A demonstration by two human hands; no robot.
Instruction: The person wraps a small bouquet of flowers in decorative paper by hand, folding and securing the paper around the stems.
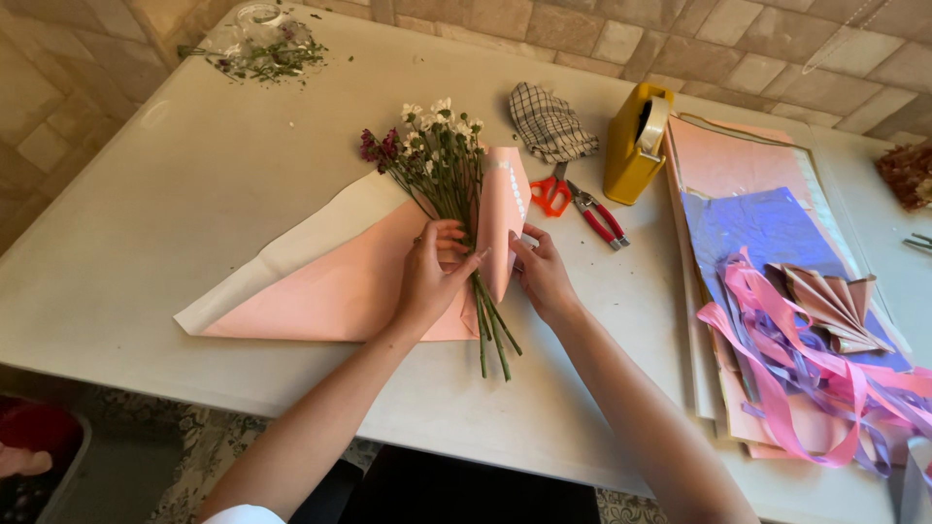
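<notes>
A small bunch of flowers (437,160) with white and purple heads and long green stems lies on a pink wrapping sheet (340,281) on the white table (175,194). The sheet's right side is folded up over the stems. My left hand (432,277) grips the stems together with the paper. My right hand (542,274) pinches the folded right flap of the paper. The stem ends stick out below the sheet toward me.
Orange-handled scissors (549,192) and red-handled pruners (600,215) lie beside a checked cloth (549,122) and a yellow tape dispenser (636,144). A stack of coloured sheets (748,223) with pink and purple ribbons (796,369) fills the right. Plant scraps (262,53) lie far left.
</notes>
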